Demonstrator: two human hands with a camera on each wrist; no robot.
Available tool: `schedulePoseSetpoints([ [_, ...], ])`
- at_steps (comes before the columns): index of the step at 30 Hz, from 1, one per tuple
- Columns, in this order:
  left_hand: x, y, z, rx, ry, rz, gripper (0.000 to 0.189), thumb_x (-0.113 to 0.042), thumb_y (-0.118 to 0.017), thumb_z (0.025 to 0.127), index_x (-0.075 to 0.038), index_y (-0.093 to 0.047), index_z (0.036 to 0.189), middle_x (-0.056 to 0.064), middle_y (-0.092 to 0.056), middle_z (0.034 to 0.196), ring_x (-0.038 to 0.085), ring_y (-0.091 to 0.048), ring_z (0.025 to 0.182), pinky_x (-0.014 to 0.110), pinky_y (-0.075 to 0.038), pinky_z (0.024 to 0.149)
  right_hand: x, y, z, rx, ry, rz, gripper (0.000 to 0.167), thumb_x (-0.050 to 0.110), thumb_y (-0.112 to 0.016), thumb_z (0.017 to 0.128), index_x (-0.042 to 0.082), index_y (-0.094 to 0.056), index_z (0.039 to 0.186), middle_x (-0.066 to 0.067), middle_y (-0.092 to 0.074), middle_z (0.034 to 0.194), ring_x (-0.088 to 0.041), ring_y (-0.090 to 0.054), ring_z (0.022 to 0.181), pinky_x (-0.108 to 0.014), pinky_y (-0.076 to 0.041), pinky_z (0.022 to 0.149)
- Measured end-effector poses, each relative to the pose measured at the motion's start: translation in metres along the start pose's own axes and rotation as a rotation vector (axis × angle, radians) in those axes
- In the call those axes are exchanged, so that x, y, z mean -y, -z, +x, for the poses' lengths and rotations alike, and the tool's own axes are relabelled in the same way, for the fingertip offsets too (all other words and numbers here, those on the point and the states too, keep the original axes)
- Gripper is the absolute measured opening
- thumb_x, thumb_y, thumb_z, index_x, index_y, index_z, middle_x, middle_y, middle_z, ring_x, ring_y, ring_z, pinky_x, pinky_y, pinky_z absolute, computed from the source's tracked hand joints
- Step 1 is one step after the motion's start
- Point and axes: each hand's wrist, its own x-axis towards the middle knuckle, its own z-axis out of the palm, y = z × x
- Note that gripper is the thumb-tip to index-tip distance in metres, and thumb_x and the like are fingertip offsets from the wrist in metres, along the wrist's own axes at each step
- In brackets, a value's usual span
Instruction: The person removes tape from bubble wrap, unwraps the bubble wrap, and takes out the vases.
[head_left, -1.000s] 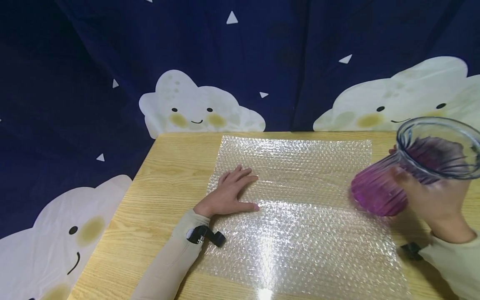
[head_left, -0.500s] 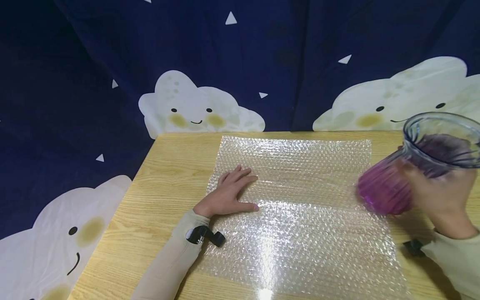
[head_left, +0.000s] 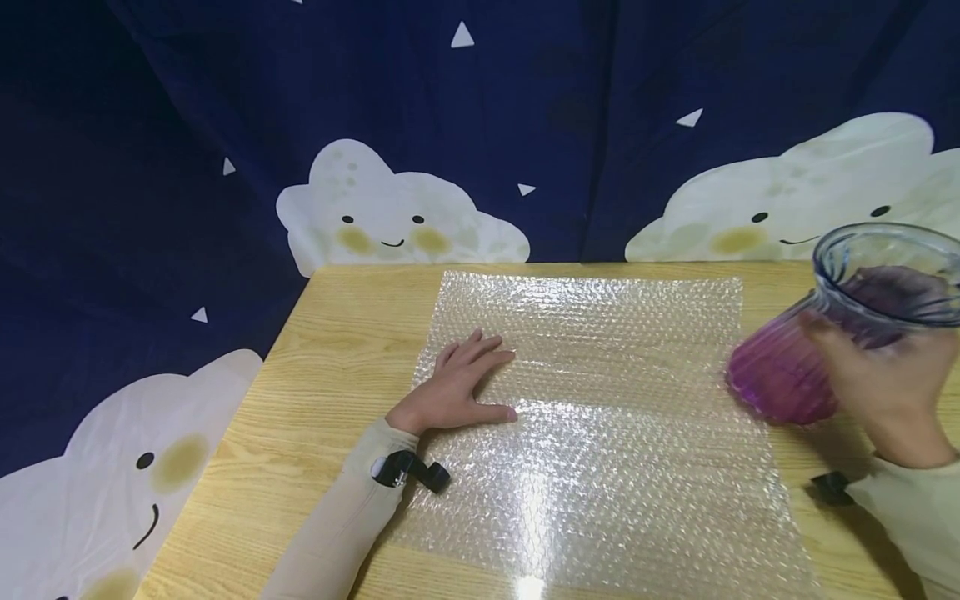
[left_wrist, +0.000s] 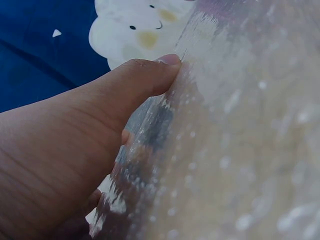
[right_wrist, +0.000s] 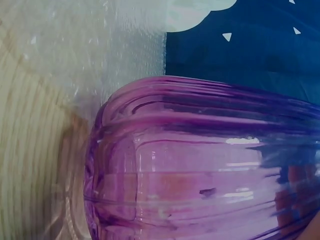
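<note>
A ribbed glass vase (head_left: 783,367), purple at the base and clear at its wide rim, is gripped by my right hand (head_left: 885,383) round its upper body. It tilts, base toward the left, over the right edge of the bubble wrap; the head view does not settle whether the base touches. The right wrist view shows the purple vase (right_wrist: 200,165) close up, with the fingers seen through the glass. My left hand (head_left: 453,392) rests spread on the left part of the bubble wrap (head_left: 600,467), a clear sheet lying flat. In the left wrist view its thumb (left_wrist: 145,75) lies on the sheet.
The wooden table (head_left: 337,350) runs under the bubble wrap and shows on its left and right. A dark blue curtain (head_left: 562,100) with smiling clouds hangs behind the table and along its left side.
My right hand has carried the vase a little to the right and slightly away from me. The left hand and the bubble wrap have stayed in place.
</note>
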Motion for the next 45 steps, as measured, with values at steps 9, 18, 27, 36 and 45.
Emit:
schedulePoseSetpoints([
  [9, 0.001, 0.0, 0.0, 0.001, -0.005, -0.003, 0.09, -0.062, -0.074, 0.086, -0.026, -0.038, 0.16, 0.007, -0.021, 0.174, 0.035, -0.005, 0.164, 0.062, -0.002, 0.131, -0.005, 0.01, 0.002, -0.021, -0.04, -0.03, 0.058, 0.0, -0.082, 0.072, 0.004, -0.064, 0.126, 0.009, -0.069, 0.107, 0.0, -0.064, 0.096, -0.011, -0.048, 0.085],
  [18, 0.0, 0.0, 0.0, -0.005, -0.006, -0.006, 0.09, -0.062, -0.075, 0.085, -0.026, -0.039, 0.16, 0.006, -0.022, 0.174, 0.035, -0.005, 0.165, 0.062, -0.003, 0.131, 0.001, 0.023, 0.007, -0.008, -0.19, -0.508, 0.059, 0.021, -0.08, 0.085, 0.028, -0.059, 0.14, 0.032, -0.054, 0.117, 0.011, -0.053, 0.11, -0.011, -0.04, 0.106],
  [27, -0.001, 0.002, 0.0, -0.001, -0.003, -0.012, 0.09, -0.062, -0.075, 0.085, -0.026, -0.039, 0.16, 0.007, -0.022, 0.174, 0.035, -0.005, 0.164, 0.062, -0.003, 0.131, 0.002, 0.025, 0.011, -0.025, -0.255, -0.646, 0.061, 0.018, -0.073, 0.092, 0.032, -0.05, 0.147, 0.027, -0.052, 0.137, 0.008, -0.048, 0.128, -0.014, -0.033, 0.12],
  [36, 0.0, 0.001, 0.001, 0.006, 0.002, -0.005, 0.091, -0.063, -0.074, 0.085, -0.027, -0.038, 0.16, 0.006, -0.021, 0.175, 0.035, -0.004, 0.165, 0.062, -0.002, 0.131, -0.004, 0.031, 0.013, -0.029, -0.294, -0.655, 0.07, 0.015, -0.069, 0.093, 0.034, -0.04, 0.153, 0.015, -0.047, 0.156, 0.004, -0.042, 0.139, -0.018, -0.026, 0.126],
  [45, 0.002, 0.0, 0.002, 0.008, 0.003, 0.006, 0.091, -0.063, -0.074, 0.085, -0.027, -0.037, 0.16, 0.005, -0.021, 0.175, 0.034, -0.004, 0.165, 0.062, -0.004, 0.131, -0.015, 0.041, 0.014, -0.011, -0.345, -0.681, 0.07, 0.023, -0.069, 0.096, 0.037, -0.035, 0.155, 0.017, -0.041, 0.158, 0.005, -0.037, 0.142, -0.018, -0.022, 0.127],
])
